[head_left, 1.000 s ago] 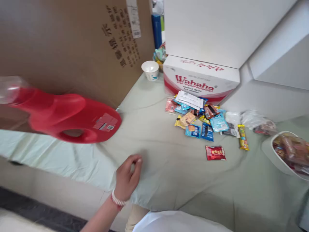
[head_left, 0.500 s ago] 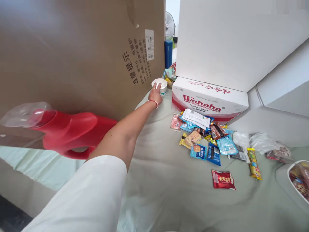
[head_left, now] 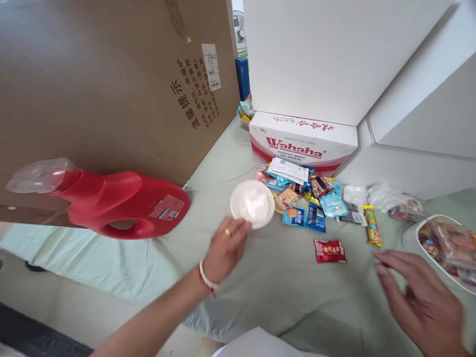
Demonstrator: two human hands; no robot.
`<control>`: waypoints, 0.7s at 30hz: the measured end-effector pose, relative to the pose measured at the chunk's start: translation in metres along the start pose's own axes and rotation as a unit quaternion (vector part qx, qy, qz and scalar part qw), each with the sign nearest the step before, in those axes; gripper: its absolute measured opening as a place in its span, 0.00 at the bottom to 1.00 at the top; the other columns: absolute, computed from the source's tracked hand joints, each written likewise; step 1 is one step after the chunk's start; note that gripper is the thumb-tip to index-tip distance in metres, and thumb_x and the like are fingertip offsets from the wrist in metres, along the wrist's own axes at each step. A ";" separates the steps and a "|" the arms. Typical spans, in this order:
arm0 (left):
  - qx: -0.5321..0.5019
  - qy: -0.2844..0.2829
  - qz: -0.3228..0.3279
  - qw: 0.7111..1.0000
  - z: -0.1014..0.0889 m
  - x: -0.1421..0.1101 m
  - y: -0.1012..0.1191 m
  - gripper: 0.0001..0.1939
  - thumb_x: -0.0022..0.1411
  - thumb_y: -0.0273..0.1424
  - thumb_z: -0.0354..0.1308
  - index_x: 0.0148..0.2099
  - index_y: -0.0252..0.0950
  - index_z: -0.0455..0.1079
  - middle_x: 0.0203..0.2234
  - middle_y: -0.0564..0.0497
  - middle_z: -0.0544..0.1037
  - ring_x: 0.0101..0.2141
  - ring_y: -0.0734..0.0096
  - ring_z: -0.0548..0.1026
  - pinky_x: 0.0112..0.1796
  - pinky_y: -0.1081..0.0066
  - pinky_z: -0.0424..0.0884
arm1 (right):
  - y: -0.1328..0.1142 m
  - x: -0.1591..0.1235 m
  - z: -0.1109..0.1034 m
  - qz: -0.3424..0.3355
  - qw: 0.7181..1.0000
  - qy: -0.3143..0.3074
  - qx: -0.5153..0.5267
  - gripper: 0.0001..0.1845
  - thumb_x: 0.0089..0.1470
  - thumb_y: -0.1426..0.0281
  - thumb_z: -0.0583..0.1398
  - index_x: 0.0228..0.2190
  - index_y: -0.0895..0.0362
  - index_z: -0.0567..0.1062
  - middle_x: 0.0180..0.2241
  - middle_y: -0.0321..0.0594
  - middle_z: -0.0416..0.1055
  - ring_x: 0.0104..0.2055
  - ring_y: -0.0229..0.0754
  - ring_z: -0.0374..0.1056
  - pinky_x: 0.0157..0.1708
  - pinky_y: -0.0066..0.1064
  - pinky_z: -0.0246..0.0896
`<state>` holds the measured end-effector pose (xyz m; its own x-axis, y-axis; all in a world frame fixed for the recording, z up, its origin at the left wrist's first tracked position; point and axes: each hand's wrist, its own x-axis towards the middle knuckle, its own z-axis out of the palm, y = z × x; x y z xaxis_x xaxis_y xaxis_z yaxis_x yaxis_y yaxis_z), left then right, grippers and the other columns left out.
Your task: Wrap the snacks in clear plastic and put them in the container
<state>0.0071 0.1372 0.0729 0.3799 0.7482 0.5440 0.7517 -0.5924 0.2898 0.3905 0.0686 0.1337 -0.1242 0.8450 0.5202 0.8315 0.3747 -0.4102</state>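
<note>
My left hand (head_left: pixel 224 249) grips a small white paper cup (head_left: pixel 252 203) by its side and holds it above the pale green sheet (head_left: pixel 260 277), its mouth turned toward me. A ring and a beaded bracelet show on that hand. My right hand (head_left: pixel 420 297) hovers at the lower right with fingers stretched out and nothing in it, blurred by motion. It is close to a red snack packet (head_left: pixel 330 250) and a heap of snack packets (head_left: pixel 316 198).
A red detergent jug (head_left: pixel 111 201) with a clear cap lies on its side at the left against a big brown carton (head_left: pixel 111 79). A white Wahaha box (head_left: pixel 301 144) stands behind the snacks. A white bowl of wrapped snacks (head_left: pixel 446 243) sits at the right edge.
My left hand took the paper cup from the far spot by the carton and brought it back toward me. My right hand has come into view at the lower right.
</note>
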 end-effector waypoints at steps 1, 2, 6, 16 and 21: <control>-0.025 -0.020 0.015 0.999 -0.001 -0.018 0.027 0.18 0.67 0.18 0.53 0.56 0.37 0.70 0.42 0.44 0.79 0.41 0.64 0.75 0.44 0.63 0.74 | -0.018 0.012 0.010 -0.051 0.997 -0.044 0.030 0.24 0.60 0.75 0.60 0.55 0.42 0.75 0.44 0.45 0.77 0.43 0.49 0.76 0.41 0.44 0.74; -0.055 -0.047 0.020 0.997 -0.001 -0.032 0.051 0.20 0.67 0.17 0.52 0.57 0.37 0.70 0.42 0.43 0.79 0.41 0.64 0.75 0.44 0.63 0.75 | -0.036 0.022 0.021 -0.125 0.986 -0.087 0.073 0.23 0.60 0.77 0.59 0.55 0.48 0.74 0.45 0.46 0.77 0.45 0.47 0.76 0.45 0.41 0.74; -0.189 -0.125 0.055 0.972 0.010 -0.063 0.104 0.21 0.67 0.16 0.49 0.58 0.35 0.70 0.41 0.43 0.79 0.37 0.67 0.74 0.38 0.69 0.77 | -0.089 0.039 0.072 -0.292 0.885 -0.360 0.044 0.12 0.59 0.77 0.60 0.45 0.61 0.76 0.46 0.51 0.78 0.46 0.48 0.75 0.45 0.38 0.73; -0.140 -0.082 -0.009 0.987 0.028 -0.090 0.100 0.16 0.69 0.20 0.50 0.56 0.35 0.68 0.43 0.43 0.78 0.42 0.68 0.79 0.41 0.72 0.77 | -0.094 0.008 0.095 -0.240 0.872 -0.412 -0.116 0.16 0.62 0.76 0.56 0.51 0.62 0.71 0.55 0.57 0.71 0.50 0.53 0.71 0.44 0.41 0.72; -0.160 -0.097 0.042 0.981 0.037 -0.082 0.107 0.15 0.70 0.21 0.47 0.52 0.37 0.69 0.42 0.46 0.78 0.38 0.71 0.76 0.40 0.72 0.77 | -0.083 0.009 0.104 -0.172 0.843 -0.477 -0.180 0.28 0.58 0.79 0.56 0.60 0.66 0.66 0.56 0.62 0.69 0.43 0.51 0.75 0.34 0.37 0.73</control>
<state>0.0762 0.0237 0.0305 0.5522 0.7169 0.4256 0.5173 -0.6950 0.4994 0.2641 0.0848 0.0941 -0.6276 0.6966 -0.3476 0.7466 0.6652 -0.0150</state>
